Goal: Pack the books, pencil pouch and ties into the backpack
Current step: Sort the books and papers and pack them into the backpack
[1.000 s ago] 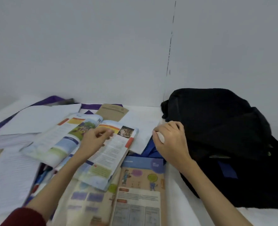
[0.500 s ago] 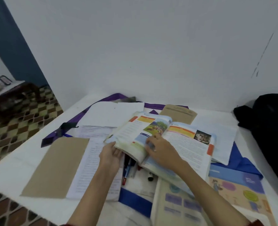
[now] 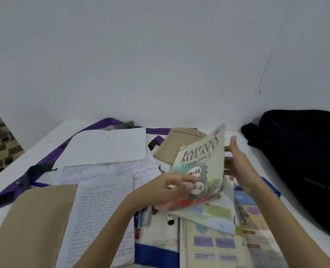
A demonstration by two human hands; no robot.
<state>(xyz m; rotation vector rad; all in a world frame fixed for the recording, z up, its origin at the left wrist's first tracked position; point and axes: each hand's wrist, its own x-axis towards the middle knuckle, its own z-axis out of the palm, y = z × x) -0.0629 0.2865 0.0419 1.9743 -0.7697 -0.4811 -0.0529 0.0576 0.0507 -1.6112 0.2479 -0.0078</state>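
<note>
At the lower left lies a brown book, with handwritten pages beside it and a purple tie running up toward the wall. Pens lie at centre bottom. Mid-frame, the left hand touches the cover of a textbook with fingers spread loosely, not gripping. The cover stands half raised. Behind it the right hand is flat and relaxed. The black backpack sits at far right on the white table.

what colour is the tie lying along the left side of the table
Purple tie, with a dark band; head view.
</note>
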